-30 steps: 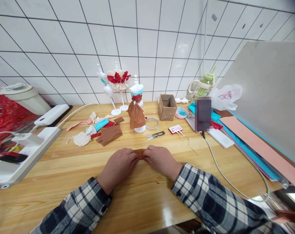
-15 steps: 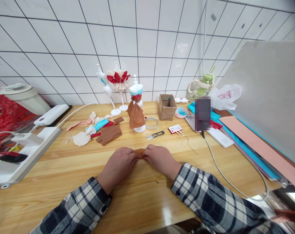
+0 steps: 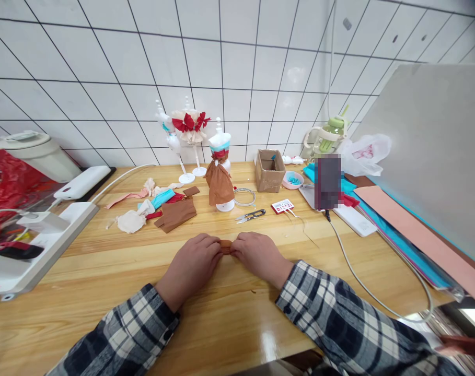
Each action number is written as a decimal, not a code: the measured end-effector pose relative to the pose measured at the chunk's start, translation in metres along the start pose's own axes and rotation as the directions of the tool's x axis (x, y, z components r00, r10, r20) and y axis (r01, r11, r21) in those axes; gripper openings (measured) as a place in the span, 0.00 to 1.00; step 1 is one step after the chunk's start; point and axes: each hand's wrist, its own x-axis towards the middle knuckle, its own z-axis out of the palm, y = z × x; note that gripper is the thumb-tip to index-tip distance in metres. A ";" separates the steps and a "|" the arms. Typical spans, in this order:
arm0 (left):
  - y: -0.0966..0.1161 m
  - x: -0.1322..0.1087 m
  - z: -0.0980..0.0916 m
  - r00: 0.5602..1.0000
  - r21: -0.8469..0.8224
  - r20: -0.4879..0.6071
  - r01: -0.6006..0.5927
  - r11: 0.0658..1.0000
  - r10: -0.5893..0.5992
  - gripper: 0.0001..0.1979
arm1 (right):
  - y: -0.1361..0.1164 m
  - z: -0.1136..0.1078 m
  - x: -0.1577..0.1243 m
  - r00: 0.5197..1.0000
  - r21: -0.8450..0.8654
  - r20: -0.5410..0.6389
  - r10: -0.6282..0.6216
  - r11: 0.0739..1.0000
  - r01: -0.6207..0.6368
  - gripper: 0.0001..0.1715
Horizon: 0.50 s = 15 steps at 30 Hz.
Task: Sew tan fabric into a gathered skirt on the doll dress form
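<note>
Between my two hands is a small folded strip of brown fabric (image 3: 226,247), low over the wooden table. My left hand (image 3: 196,261) pinches its left end, and my right hand (image 3: 258,257) pinches its right end; the fingers hide both ends. Just beyond my right hand lie thread snips (image 3: 251,215). A flat piece of brown cloth (image 3: 177,214) rests past my left hand. Behind the strip stands a small white dress form (image 3: 220,180) wearing a brown skirt with a red and blue band.
Two more dress forms (image 3: 187,177) stand by the tiled wall. A cardboard box (image 3: 269,180), a pink dish (image 3: 292,180) and a needle packet (image 3: 282,206) are right of centre. Fabric scraps (image 3: 131,221) and a power strip (image 3: 60,235) lie left; a cable (image 3: 352,269) curves at right.
The brown strip looks narrower and more folded between my fingers. My hands have barely moved and still pinch both ends.
</note>
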 end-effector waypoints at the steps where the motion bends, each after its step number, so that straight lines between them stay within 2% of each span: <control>1: 0.000 0.000 0.001 0.999 0.015 -0.032 -0.014 1.000 0.015 0.11 | 0.000 0.000 0.000 1.000 0.001 -0.008 -0.004 1.000 0.004 0.14; 4: 0.000 0.000 0.001 0.996 0.053 -0.067 -0.049 0.997 0.052 0.11 | 0.000 0.002 0.001 1.000 -0.003 -0.010 -0.004 1.000 0.004 0.14; 7: 0.002 0.001 -0.001 0.999 0.068 0.009 -0.037 0.997 0.037 0.13 | 0.001 0.003 0.001 1.000 -0.010 -0.001 -0.001 1.000 0.001 0.14; 11: 0.004 0.001 -0.003 0.991 0.065 0.122 0.049 0.997 -0.057 0.14 | 0.001 0.004 0.002 1.000 -0.003 0.004 0.007 1.000 -0.007 0.14; 15: 0.003 0.001 -0.003 0.990 0.037 0.123 0.065 0.997 -0.069 0.14 | 0.001 0.002 0.002 1.000 0.016 0.013 0.025 1.000 -0.025 0.13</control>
